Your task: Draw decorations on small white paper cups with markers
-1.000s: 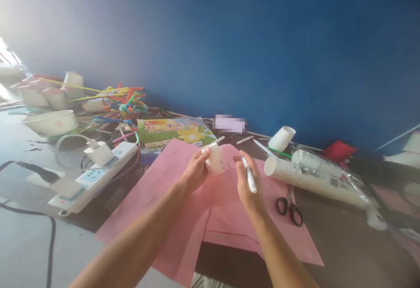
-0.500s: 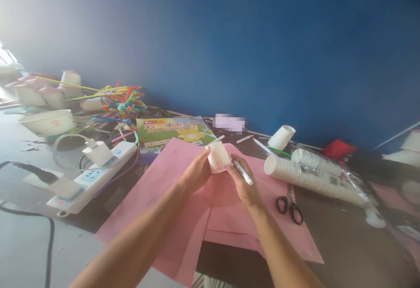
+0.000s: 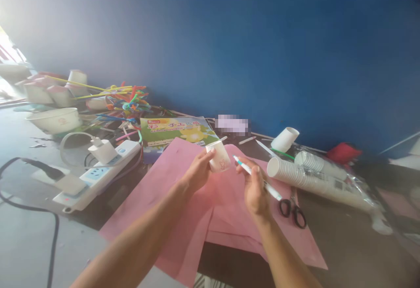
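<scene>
My left hand (image 3: 199,168) is closed around a small white paper cup (image 3: 219,157), thumb at its rim. A reddish line drawing shows on the cup's side. Just right of the cup, my right hand (image 3: 256,188) grips a white marker (image 3: 271,189) with a blue band, its tip pointing at the cup but apart from it. Beneath both hands lie pink paper sheets (image 3: 157,191). Black-handled scissors (image 3: 292,212) rest on the pink paper to the right of my right hand.
Stacked paper cups (image 3: 305,176) in plastic lie at the right, near a single tipped cup (image 3: 285,139). A colour paper pack (image 3: 177,131) lies behind the pink sheets. On the left are a power strip (image 3: 98,174), a bowl (image 3: 54,121) and pipe cleaners (image 3: 131,100).
My right hand has moved away from the cup to the right, and the marker now points its tip toward the cup. The view has shifted slightly.
</scene>
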{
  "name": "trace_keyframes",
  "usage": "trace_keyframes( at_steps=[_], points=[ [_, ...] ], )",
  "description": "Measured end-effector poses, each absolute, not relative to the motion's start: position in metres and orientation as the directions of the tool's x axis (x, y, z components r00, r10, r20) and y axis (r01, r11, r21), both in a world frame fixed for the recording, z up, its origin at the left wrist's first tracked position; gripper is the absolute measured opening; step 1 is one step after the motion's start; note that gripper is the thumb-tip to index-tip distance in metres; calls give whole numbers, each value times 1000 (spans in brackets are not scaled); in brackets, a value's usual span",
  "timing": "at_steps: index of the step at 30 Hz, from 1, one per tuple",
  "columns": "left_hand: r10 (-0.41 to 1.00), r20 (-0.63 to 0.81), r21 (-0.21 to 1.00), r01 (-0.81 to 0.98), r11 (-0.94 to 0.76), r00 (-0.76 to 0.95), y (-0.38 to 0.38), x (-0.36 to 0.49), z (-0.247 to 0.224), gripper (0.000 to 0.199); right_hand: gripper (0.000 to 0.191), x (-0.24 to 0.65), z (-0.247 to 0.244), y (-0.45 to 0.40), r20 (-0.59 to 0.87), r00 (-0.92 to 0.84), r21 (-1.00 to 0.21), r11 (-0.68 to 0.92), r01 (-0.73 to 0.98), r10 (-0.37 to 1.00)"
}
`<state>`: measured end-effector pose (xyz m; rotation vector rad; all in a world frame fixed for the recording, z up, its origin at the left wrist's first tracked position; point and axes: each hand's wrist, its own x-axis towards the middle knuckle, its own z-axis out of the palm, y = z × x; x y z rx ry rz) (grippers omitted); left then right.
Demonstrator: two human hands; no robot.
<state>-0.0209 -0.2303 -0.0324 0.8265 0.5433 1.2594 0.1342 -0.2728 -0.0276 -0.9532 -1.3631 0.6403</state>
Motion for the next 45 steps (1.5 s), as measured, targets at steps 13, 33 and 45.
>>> trace_keyframes(
  at_steps=[13, 33, 45],
  points=[
    [982, 30, 810, -580, 85, 186, -233, -19, -26, 39, 26, 130, -15, -283, 524, 18, -825, 502, 259, 852],
    [972, 73, 814, -576, 72, 225, -232, -19, -29, 40, 26, 128, -13, -284, 550, 25, -804, 520, 289, 835],
    [975, 74, 806, -588, 66, 211, -233, -19, -27, 41, 27, 130, -13, -283, 518, 53, -823, 481, 301, 854]
  ],
)
